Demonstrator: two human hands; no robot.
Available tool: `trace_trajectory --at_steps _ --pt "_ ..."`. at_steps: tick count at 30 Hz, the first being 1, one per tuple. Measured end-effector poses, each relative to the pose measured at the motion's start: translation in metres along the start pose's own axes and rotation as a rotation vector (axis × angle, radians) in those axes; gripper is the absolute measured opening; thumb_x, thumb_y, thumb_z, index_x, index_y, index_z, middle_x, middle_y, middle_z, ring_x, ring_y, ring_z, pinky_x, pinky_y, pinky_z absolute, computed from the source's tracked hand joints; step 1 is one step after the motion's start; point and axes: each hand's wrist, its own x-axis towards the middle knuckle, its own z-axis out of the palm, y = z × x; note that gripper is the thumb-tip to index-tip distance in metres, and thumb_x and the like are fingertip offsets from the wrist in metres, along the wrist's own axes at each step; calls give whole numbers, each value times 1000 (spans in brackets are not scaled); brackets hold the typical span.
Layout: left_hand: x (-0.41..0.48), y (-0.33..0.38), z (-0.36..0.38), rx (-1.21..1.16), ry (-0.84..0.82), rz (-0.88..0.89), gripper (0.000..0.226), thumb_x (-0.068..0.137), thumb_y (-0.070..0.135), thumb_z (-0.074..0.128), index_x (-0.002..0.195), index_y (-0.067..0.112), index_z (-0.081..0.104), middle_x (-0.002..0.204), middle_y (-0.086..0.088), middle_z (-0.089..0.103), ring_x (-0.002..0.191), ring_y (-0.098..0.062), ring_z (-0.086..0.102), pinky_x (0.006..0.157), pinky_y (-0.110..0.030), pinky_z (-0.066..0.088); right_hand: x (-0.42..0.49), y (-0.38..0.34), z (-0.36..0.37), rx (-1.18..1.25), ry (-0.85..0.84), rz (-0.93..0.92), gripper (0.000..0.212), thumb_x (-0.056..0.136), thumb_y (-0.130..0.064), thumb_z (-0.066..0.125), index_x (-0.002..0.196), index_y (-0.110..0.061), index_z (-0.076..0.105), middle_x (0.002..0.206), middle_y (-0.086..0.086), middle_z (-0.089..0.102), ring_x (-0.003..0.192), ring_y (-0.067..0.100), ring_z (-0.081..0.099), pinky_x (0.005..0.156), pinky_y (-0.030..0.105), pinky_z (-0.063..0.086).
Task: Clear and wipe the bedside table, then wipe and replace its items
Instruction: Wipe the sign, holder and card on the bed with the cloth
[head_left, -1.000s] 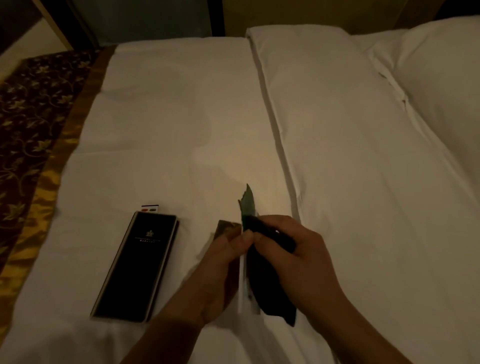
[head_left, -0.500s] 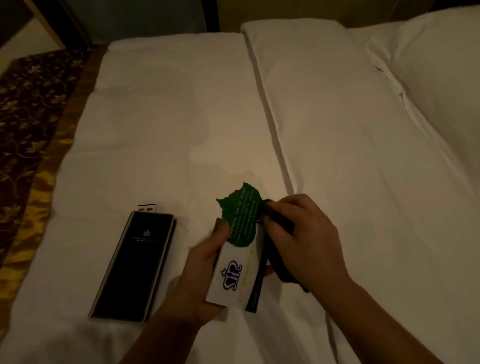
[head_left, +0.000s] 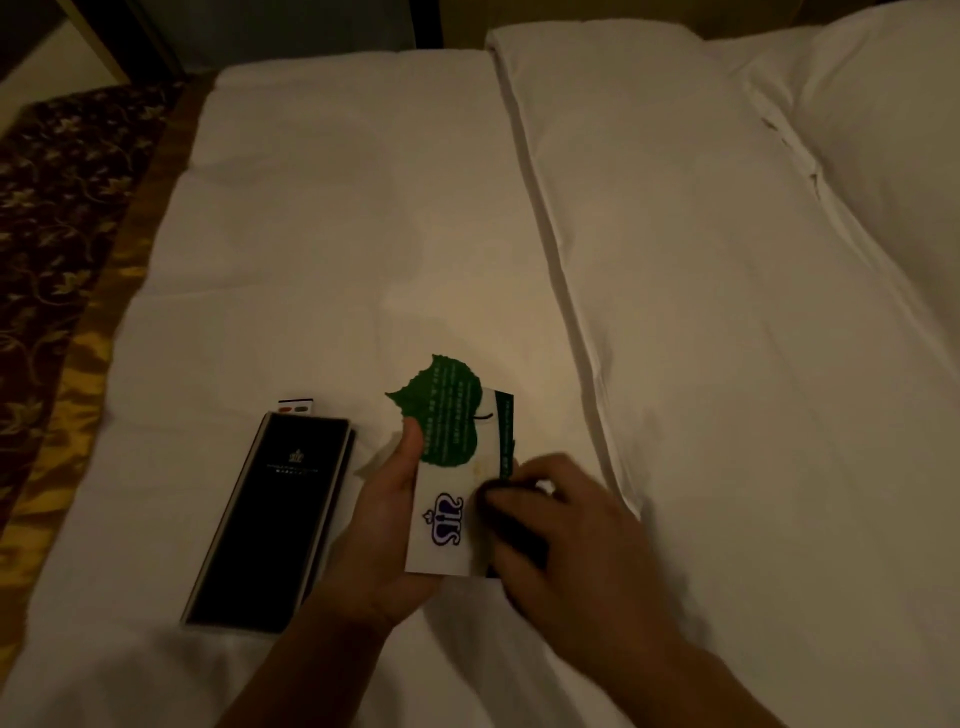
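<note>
Bed cover (head_left: 337, 234): white cloth, matt, softly creased along fold lines.
Pillow (head_left: 893, 130): the same white matt cloth, smoother.
Card (head_left: 447, 525): stiff paper, smooth. A faint sheen is noted on the white lower face; the green leaf-shaped top is printed flat (its fine print is too small to be read).
Folder (head_left: 280, 514): black face, smooth, dully glossy, edged by a paler trim; the material cannot be told.
Remote (head_left: 296, 407): only a white end is seen, plastic by its look.
Dark cloth (head_left: 511, 525): matt, blurred, weave not resolved.
Bed runner (head_left: 62, 208): woven cloth, dark figured pattern, matt; its gold border (head_left: 88, 374) is recorded as satin-shiny.
</note>
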Motion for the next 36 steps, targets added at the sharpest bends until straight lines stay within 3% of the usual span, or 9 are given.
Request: trace_trajectory --at_steps 4,7,12,17,20,23,28,31,36 --pt "0 -3 1 15 -23 70 59 92 60 41 115 17 74 113 -11 73 99 -26 71 83 -37 59 33 20 -5 -30 143 89 31 88 -33 61 118 -28 66 113 -6 58 90 12 59 70 23 50" --pt "2 -3 1 73 -8 75 58 89 62 42 111 20 76 110 -10 75 96 -24 73 76 -35 59 39 23 -6 -73 90 99 30 90 -34 60 118 -26 67 110 -4 58 89 14 59 68 26 51" --pt "12 -4 -6 90 110 105 69 88 72 38 118 20 72 125 -15 68 113 -30 67 87 -40 57 -3 -3 16 -92 -106 -20 35 88 -43 50 120 -33 60 112 -7 56 93 12 58 72 26 57" --pt "16 -12 -19 143 251 137 66 82 78 46 115 29 73 120 -13 71 107 -31 69 80 -40 58 -20 -12 33 57 -156 -38 34 89 -48 48 118 -39 61 114 -12 57 105 8 58 85 21 55" --pt "15 -7 -28 185 320 141 52 85 70 48 105 31 77 113 -13 74 100 -32 72 73 -43 60 -18 7 31 98 -129 84 36 89 -49 47 121 -42 60 116 -21 50 101 1 55 85 13 48" --pt "15 -3 -35 355 445 118 29 91 57 53 93 37 74 92 0 79 82 -21 76 61 -41 60 -11 26 27 103 -103 202 32 89 -40 54 120 -42 62 111 -24 48 92 0 55 77 10 46" --pt "16 0 -38 710 539 243 32 98 40 53 124 24 65 112 0 73 107 -22 67 96 -44 52 -5 44 22 96 -112 249 32 87 -35 58 117 -43 64 105 -26 48 87 -7 51 69 6 41" --pt "19 2 -44 845 582 306 28 97 28 58 121 16 66 107 1 72 106 -21 67 89 -34 53 -9 49 20 116 -102 266 31 87 -36 59 116 -43 65 102 -29 47 91 -14 49 71 1 40" --pt "14 2 -54 804 627 292 44 94 11 59 135 28 56 118 -2 71 106 -24 68 94 -53 54 -17 55 18 93 -100 310 30 86 -39 59 115 -45 64 106 -28 49 90 -5 53 68 4 39"
